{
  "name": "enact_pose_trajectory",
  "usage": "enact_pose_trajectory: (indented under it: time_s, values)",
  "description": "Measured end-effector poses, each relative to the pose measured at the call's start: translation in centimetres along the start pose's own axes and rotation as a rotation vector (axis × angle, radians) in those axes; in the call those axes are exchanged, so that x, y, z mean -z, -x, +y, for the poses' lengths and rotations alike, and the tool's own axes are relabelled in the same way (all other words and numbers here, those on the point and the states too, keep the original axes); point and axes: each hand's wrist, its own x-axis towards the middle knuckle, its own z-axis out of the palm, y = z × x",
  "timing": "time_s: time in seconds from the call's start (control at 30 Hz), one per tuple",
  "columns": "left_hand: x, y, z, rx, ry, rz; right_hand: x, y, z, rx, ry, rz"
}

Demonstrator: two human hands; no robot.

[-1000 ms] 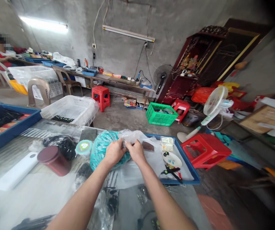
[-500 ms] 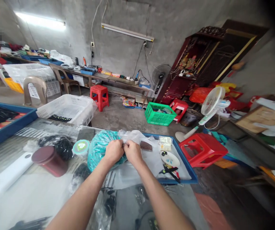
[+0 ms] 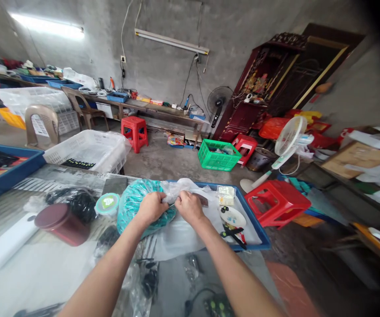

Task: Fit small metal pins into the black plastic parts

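Observation:
My left hand (image 3: pixel 150 207) and my right hand (image 3: pixel 189 207) meet over a clear bag stuffed with teal wire coils (image 3: pixel 132 202). Both pinch a small thin item (image 3: pixel 173 204) between their fingertips; it is too small to name. Crumpled clear plastic (image 3: pixel 176 187) rises just behind the fingers. The bag lies at the left end of a blue tray (image 3: pixel 259 229) lined with a white sheet. On that tray, right of my right hand, sit a dark brown block (image 3: pixel 203 200), a small packet (image 3: pixel 225 195) and a white dish with black pliers (image 3: pixel 232 226).
A maroon jar (image 3: pixel 61 223), a green-lidded tub (image 3: pixel 108 203), a white bar (image 3: pixel 5 241) and black parts in bags (image 3: pixel 77 200) lie left of the hands. Another blue tray (image 3: pixel 8 174) and a white crate (image 3: pixel 91 152) stand beyond. Red stools (image 3: pixel 276 202) and fans (image 3: pixel 289 141) fill the floor to the right. A person sits far left.
The view has shifted slightly up and right. My hands stay together over the teal bag, the right fingers now working a little higher against the plastic.

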Motion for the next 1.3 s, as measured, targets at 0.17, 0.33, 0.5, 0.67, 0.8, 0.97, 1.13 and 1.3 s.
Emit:
enact_pose_trajectory:
  time_s: [0.17, 0.33, 0.5, 0.67, 0.8, 0.97, 1.13, 1.3]
  values:
    - [-0.2, 0.2, -0.8, -0.119, 0.078, 0.024, -0.8, -0.9, 0.2, -0.067, -0.027, 0.052]
    - [-0.4, 0.5, -1.9, -0.340, 0.377, 0.081, -1.6, -1.5, -0.2, -0.151, -0.091, 0.009]
    - [-0.6, 0.7, -2.3, -0.343, 0.497, 0.159, -2.1, -1.4, -0.5, -0.171, -0.126, -0.043]
    - [-1.1, 1.0, -2.1, -0.284, 0.421, 0.293, -2.2, -1.3, -0.5, -0.193, -0.161, -0.129]
    - [-1.7, 1.1, -2.3, -0.133, 0.469, 0.234, -2.2, -0.8, -0.4, -0.195, -0.171, -0.145]
    - [-1.9, 1.0, -2.3, -0.051, 0.506, 0.193, -2.0, -0.2, -1.0, -0.180, -0.223, -0.055]
    - [-1.5, 1.0, -1.8, -0.059, 0.465, 0.211, -1.6, -0.1, -1.4, -0.144, -0.487, 0.240]
    - [-1.4, 1.0, -1.9, -0.080, 0.475, 0.151, -0.5, -0.3, -1.8, -0.353, -1.165, 0.251]
